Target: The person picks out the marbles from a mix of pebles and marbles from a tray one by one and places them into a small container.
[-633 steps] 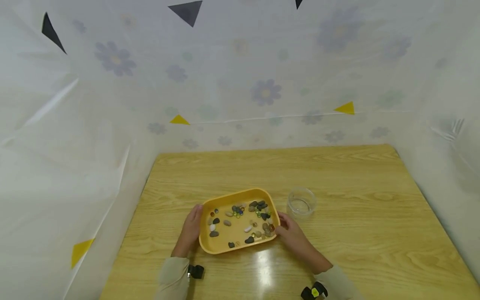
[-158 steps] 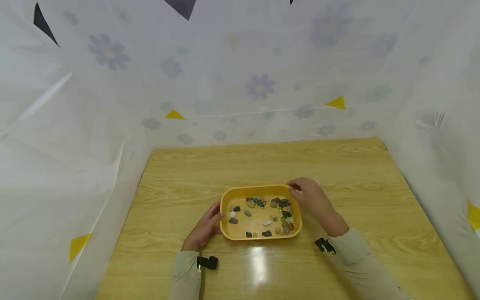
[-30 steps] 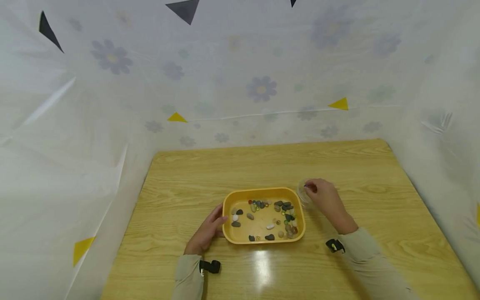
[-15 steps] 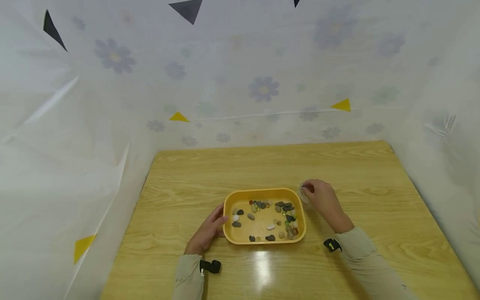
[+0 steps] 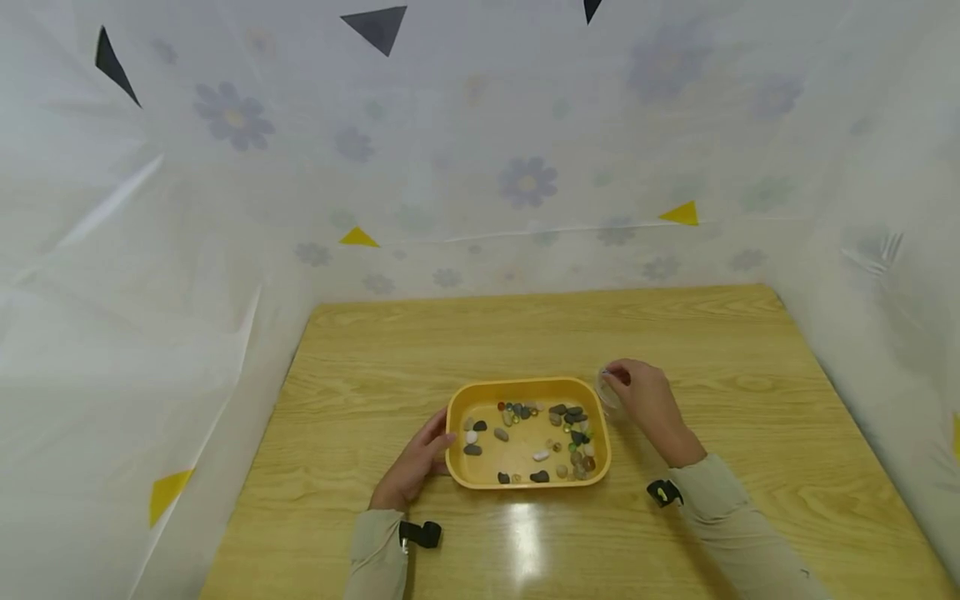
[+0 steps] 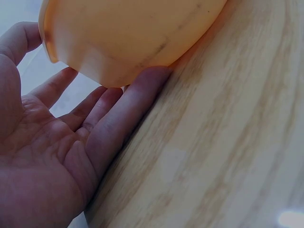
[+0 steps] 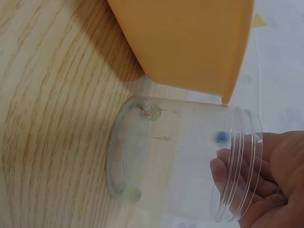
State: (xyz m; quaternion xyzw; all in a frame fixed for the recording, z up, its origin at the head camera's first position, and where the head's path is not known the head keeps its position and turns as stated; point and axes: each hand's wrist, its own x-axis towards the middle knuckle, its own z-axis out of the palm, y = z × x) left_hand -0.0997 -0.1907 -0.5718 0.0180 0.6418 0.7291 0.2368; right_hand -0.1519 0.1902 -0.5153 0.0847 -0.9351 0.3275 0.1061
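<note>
Marbles (image 5: 501,407) and pebbles (image 5: 539,477) lie scattered in the yellow tray (image 5: 491,462) in the head view, the marbles mostly along its far side and right end, and a white pebble (image 5: 471,437) among dark ones near its left end. The tray sits on the wood-patterned surface (image 5: 420,350), and the left hand (image 5: 411,467) grips its left end with the thumb over the rim. Just right of the tray stands a clear jar (image 5: 611,401), partly covered by the right hand (image 5: 651,404), whose fingers are drawn narrowly together at its mouth. From the left wrist, the thumb touches the rim and the other fingers spread along the tray's outer wall. From the right wrist, the fingertips reach inside the jar's mouth, with a blurred blue marble (image 7: 222,137) right beside them; whether they pinch it cannot be told. A clear marble (image 7: 153,112) and a green marble (image 7: 132,194) rest at the jar's bottom.
</note>
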